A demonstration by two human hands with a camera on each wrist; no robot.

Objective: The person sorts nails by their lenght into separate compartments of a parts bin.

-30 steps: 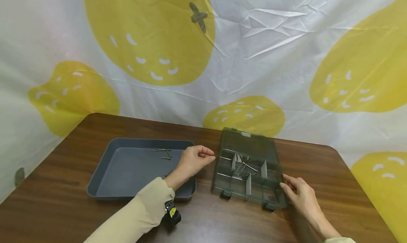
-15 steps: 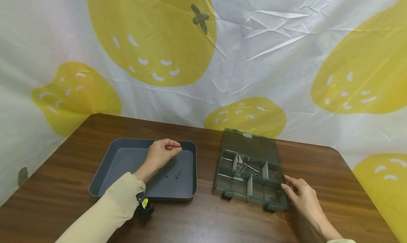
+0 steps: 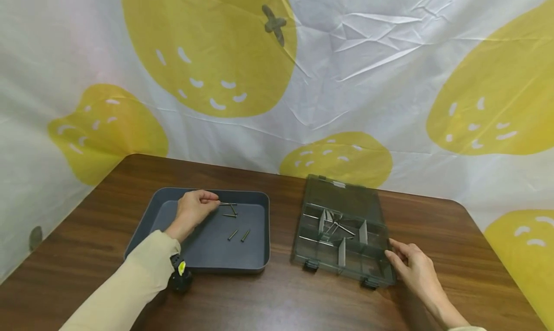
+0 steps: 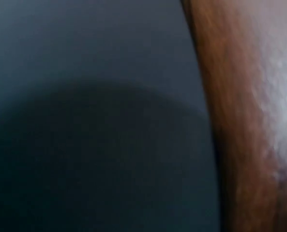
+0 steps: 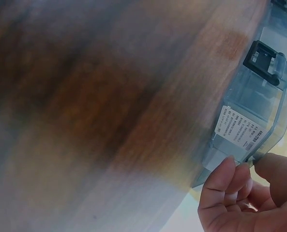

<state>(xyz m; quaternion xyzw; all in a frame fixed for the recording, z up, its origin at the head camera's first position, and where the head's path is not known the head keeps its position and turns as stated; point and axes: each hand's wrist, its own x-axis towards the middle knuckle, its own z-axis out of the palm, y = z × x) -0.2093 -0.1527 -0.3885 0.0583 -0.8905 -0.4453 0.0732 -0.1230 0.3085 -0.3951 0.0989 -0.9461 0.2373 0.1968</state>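
Observation:
My left hand (image 3: 193, 211) is over the blue-grey tray (image 3: 255, 266), thumb and fingertips gathered at the left end of a thin screw (image 3: 229, 204). I cannot tell whether they pinch it. More small screws lie in the tray, among them a slanted screw (image 3: 245, 235) near the front right. With thumb and fingers, my right hand (image 3: 413, 268) holds the right edge of a smoky see-through compartment box (image 3: 363, 259). Silver screws (image 3: 339, 227) lie crossed in a middle compartment. In the right wrist view, the fingers grip beside a white label (image 5: 237, 128) on the box.
Both containers stand on a brown wooden table (image 3: 281, 297), with a strip of wood between them. Black latches (image 3: 310, 265) line the box's front. A white cloth with yellow fruit prints (image 3: 207, 52) hangs behind the table. The left wrist view is blurred, showing the tray's edge.
My left hand has moved left, from beside the box back over the tray to its far screws. The right hand keeps its hold on the box.

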